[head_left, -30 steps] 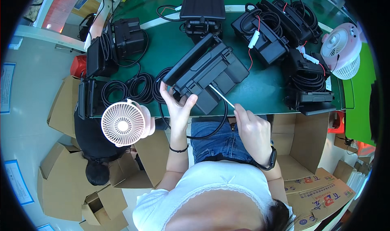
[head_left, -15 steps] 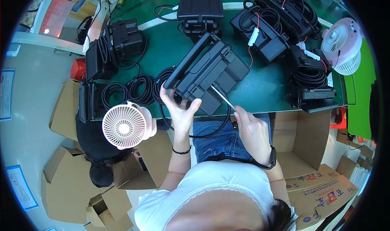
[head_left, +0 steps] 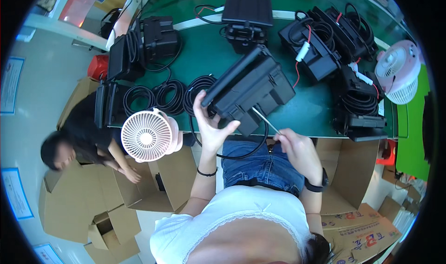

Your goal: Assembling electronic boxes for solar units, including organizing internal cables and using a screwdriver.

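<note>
A black latched plastic box [head_left: 262, 90] with a flat black panel [head_left: 237, 76] on one side is tilted above the table's near edge. My left hand [head_left: 213, 131] grips its lower left corner, fingers behind the panel and thumb in front. My right hand [head_left: 299, 152] pinches a thin pale stick [head_left: 267, 121]; its far tip meets the box's near side, close to where a cable enters. I cannot make out the stick's exact kind. From that side a black cable [head_left: 237, 157] loops down below the table edge.
Similar black boxes [head_left: 309, 55] with coiled cables stand about the green table [head_left: 195, 50]. A pink fan [head_left: 148, 136] is at the left edge, another fan [head_left: 399, 69] at far right. At left a co-worker [head_left: 88, 124] bends over an open carton [head_left: 144, 194].
The view has shifted, so the table things sit slightly further right. The co-worker has raised their head and reaches over the carton. My hands keep their hold on the box and stick.
</note>
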Tool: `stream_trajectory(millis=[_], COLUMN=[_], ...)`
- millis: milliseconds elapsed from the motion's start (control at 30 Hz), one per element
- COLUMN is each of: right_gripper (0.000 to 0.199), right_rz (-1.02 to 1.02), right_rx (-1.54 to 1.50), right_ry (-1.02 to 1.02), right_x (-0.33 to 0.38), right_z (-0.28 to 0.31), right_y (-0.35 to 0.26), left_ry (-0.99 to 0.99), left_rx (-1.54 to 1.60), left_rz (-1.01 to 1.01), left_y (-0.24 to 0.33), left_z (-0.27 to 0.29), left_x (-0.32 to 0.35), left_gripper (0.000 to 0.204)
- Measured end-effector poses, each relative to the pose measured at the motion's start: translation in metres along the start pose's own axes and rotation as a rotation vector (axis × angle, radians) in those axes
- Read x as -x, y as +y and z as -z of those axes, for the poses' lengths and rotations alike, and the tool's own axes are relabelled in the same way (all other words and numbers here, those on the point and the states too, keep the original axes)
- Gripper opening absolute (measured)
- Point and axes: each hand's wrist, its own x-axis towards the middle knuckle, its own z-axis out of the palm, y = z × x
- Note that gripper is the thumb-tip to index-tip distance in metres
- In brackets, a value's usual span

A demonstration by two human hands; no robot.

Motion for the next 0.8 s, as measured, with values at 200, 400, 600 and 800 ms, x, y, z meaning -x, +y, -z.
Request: stream_trajectory(millis=[200,400,600,800], right_gripper=[0.027,0.077,0.079,0.080], right_rz=[0.032,0.131,0.093,0.075], right_rx=[-0.242,-0.319,-0.386,-0.352], right_ry=[0.256,0.675,0.605,0.582], right_x=[0.002,-0.030,-0.035,-0.036], right_z=[0.033,0.000,-0.002,-0.002], right_y=[0.008,0.007,0.005,0.006], left_ry=[-0.070,-0.196,0.023,-0.079], left_rx=[-0.408,-0.623,-0.682,-1.468], left_rz=[-0.284,-0.750,-0.664,-0.279], left_y=[0.007,-0.025,-0.015,-0.003], left_z=[-0.003,-0.020,0.009,0.034], left_x=[0.010,0.048,0.031,0.000], left_gripper=[0.098,0.071,0.054,0.052])
